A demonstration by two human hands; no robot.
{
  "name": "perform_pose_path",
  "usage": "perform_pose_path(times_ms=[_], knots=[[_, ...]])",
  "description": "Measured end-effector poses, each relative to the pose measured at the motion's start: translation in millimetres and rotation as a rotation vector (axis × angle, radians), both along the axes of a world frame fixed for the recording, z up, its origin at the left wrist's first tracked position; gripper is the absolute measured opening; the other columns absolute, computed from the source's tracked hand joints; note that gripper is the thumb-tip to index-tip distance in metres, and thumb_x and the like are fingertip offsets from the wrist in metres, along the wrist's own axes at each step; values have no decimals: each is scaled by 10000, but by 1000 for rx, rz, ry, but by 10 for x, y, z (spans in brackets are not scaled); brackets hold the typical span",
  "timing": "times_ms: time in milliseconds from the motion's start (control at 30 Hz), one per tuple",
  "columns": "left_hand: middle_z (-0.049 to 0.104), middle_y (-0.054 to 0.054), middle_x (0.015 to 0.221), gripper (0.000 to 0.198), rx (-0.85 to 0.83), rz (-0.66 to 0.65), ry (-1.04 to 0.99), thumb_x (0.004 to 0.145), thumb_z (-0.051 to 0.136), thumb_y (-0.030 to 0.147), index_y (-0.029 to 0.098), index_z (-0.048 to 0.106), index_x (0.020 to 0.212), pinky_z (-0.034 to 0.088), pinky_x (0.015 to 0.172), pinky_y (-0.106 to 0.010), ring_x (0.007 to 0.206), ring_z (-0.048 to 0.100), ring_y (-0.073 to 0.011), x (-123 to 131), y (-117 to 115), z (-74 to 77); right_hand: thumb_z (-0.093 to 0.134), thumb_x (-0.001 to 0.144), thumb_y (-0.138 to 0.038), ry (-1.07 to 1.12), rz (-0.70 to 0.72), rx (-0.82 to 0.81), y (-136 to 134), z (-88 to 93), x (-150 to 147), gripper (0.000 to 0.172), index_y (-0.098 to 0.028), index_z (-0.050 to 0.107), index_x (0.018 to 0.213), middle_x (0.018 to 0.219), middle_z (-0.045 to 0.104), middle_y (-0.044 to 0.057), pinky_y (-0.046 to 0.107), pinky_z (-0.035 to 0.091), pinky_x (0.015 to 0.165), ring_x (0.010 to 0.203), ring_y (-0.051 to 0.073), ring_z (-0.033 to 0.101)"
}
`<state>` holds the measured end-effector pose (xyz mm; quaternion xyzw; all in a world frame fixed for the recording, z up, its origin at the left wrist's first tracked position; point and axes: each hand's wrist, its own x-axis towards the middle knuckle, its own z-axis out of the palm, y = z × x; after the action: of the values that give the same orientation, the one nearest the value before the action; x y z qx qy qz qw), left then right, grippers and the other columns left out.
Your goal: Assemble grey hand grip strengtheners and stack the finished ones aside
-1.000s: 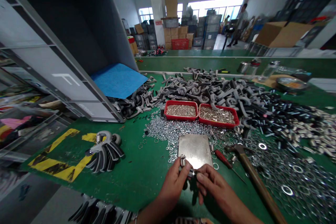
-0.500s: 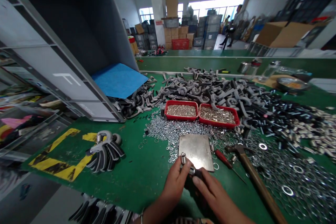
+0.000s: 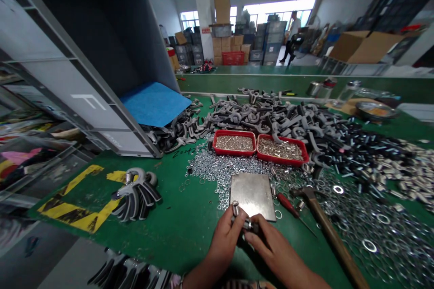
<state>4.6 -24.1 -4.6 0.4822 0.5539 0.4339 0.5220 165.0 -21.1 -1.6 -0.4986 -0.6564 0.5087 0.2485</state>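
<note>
Left hand (image 3: 225, 246) and right hand (image 3: 271, 248) are working together, fingers (image 3: 252, 231) closed firmly on a small threaded steel fitting (image 3: 235, 208), held just below the steel plate (image 3: 252, 196) on the green work surface (image 3: 190, 235).

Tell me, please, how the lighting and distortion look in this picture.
In the head view, glare blows out the windows, wide-angle distortion bends the grey crate, and the left hand and right hand cast soft shadows on the green mat; the metal fitting between them looks soft.
</note>
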Motion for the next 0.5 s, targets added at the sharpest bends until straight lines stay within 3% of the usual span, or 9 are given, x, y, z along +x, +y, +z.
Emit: perform_pose_path(times_ms=[67, 100, 200, 267, 333, 433, 500], knots=[[609, -33, 855, 362, -12, 21, -43, 946, 474, 530, 185, 581, 929, 429, 787, -280, 839, 559, -194, 2, -22, 8, 562, 906, -564, -60, 16, 75, -18, 24, -11, 375, -224, 617, 1055, 1019, 710, 88, 355, 465, 839, 938, 248, 640], [612, -33, 852, 369, -13, 24, -46, 941, 481, 539, 185, 586, 927, 428, 785, -279, 837, 561, -194, -3, -36, 7, 515, 928, -572, -32, 30, 41, -36, 36, -30, 380, -218, 627, 1008, 935, 715, 77, 344, 475, 796, 862, 235, 648], [608, -34, 843, 374, 8, 2, 5, 932, 499, 547, 187, 598, 904, 419, 759, -269, 819, 557, -190, -34, -72, -15, 271, 978, -640, 147, 83, -233, -98, 68, -100, 589, -208, 616, 776, 576, 605, 3, 281, 456, 574, 534, 166, 572], [598, -32, 829, 365, 25, -26, 38, 936, 502, 535, 187, 595, 880, 412, 735, -263, 792, 547, -182, -57, -85, -36, 164, 966, -682, 201, 114, -381, -123, 84, -125, 701, -207, 595, 684, 483, 533, -18, 265, 425, 506, 447, 146, 518], [591, -28, 820, 351, 32, -36, 27, 941, 504, 519, 186, 587, 867, 412, 735, -260, 788, 543, -177, -71, -87, -42, 191, 955, -699, 196, 133, -381, -124, 89, -124, 690, -206, 634, 764, 533, 582, -7, 275, 458, 537, 503, 163, 570], [603, -25, 853, 335, 23, 10, -55, 939, 510, 509, 185, 590, 905, 425, 773, -259, 828, 553, -179, -76, -81, -15, 460, 918, -647, 132, 77, -134, -107, 71, -116, 488, -221, 635, 1081, 884, 721, 53, 342, 516, 780, 850, 228, 669], [608, -22, 881, 330, 21, 32, -104, 941, 509, 504, 185, 597, 945, 431, 797, -258, 854, 559, -178, -79, -79, 6, 586, 880, -587, 71, 20, -3, -106, 45, -136, 438, -228, 614, 1130, 1067, 710, 81, 354, 483, 880, 999, 243, 644]])
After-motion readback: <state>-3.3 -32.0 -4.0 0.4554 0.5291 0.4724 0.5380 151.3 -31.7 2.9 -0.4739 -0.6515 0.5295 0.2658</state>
